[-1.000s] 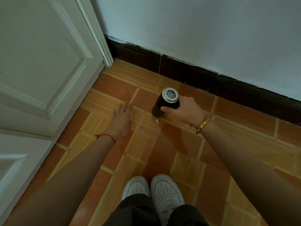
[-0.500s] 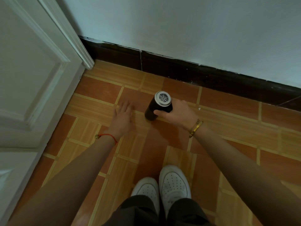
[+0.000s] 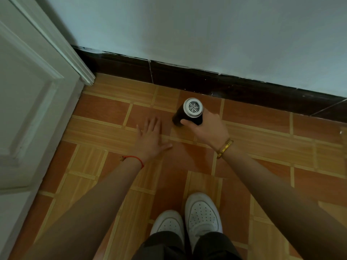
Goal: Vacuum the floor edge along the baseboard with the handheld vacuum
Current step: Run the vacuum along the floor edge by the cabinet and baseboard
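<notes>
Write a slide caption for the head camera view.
Right hand grips the handheld vacuum pointed down at the tiled floor near the dark baseboard; left hand spread open beside it.

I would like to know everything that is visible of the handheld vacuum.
The handheld vacuum is a short cylinder with a black, plastic-looking body and a pale grey round cap whose vent grille faces the camera. It stands nearly upright, lower end down toward the tiled floor, just in front of the dark baseboard. The right hand grips its body, thumb across the near side. Whether its lower end touches the floor is hidden.
</notes>
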